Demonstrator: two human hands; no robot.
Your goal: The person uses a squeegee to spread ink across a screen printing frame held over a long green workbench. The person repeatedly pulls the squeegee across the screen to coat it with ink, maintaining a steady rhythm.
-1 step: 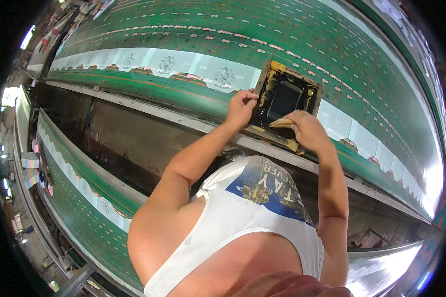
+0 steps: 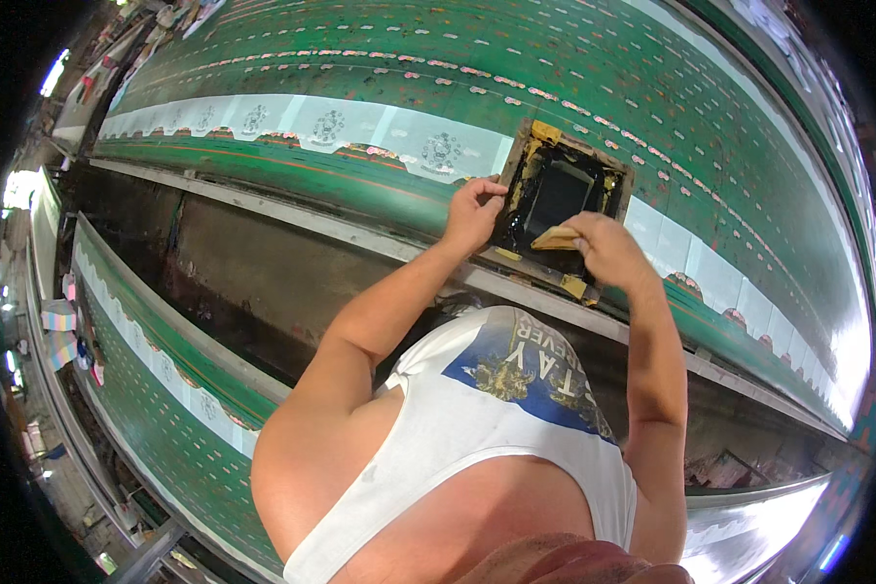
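A small screen printing frame (image 2: 586, 148), patched with yellow tape and smeared with black ink inside, lies on the near edge of the long green table. My left hand (image 2: 473, 214) is closed on the frame's left side, thumb and fingers pinched at its edge. In my right hand (image 2: 610, 251) is a tan squeegee (image 2: 555, 238), held tilted over the inked near part of the mesh. Whether its blade touches the mesh I cannot tell. A pale strip (image 2: 384, 136) with dark printed emblems runs under the frame, which hides part of it.
Rows of small stickers dot the green table (image 2: 360, 92). A metal rail (image 2: 292, 216) follows its near edge, with a dark gap (image 2: 234, 248) between it and me. Behind me on the left stands a second green table (image 2: 156, 414) with a similar pale strip.
My right hand has shifted slightly to the right, and the squeegee has tipped a little so more of its flat side shows. My left hand and the frame stay put.
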